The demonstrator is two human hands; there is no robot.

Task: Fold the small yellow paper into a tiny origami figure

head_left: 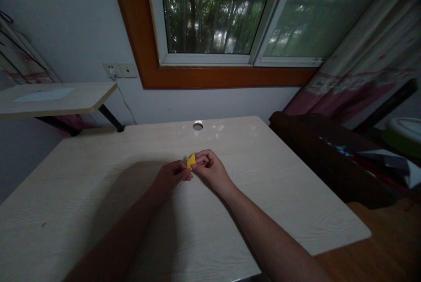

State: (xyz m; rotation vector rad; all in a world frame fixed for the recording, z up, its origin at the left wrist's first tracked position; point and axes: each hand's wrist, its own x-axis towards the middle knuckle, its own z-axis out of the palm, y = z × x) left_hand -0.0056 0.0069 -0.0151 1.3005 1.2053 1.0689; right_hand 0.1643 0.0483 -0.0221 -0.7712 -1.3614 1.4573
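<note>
Left hand (pixel 171 176) pinching lower left edge of small yellow folded paper (pixel 191 160); right hand (pixel 215 171) gripping its right side between thumb and fingers. Paper held between both hands, over middle of pale wood-grain table (pixel 283 185). Beyond, round cable hole (pixel 198 127) near far edge. Raised shelf (pixel 88 100) at far left, white sheet (pixel 44 94) lying on it. Window (pixel 213 19) behind table, patterned curtain (pixel 355 67) to right.

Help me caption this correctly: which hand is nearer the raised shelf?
Left. The left hand is right of the raised shelf, holding the yellow piece; the right hand is farther right, on that piece's opposite side.
</note>
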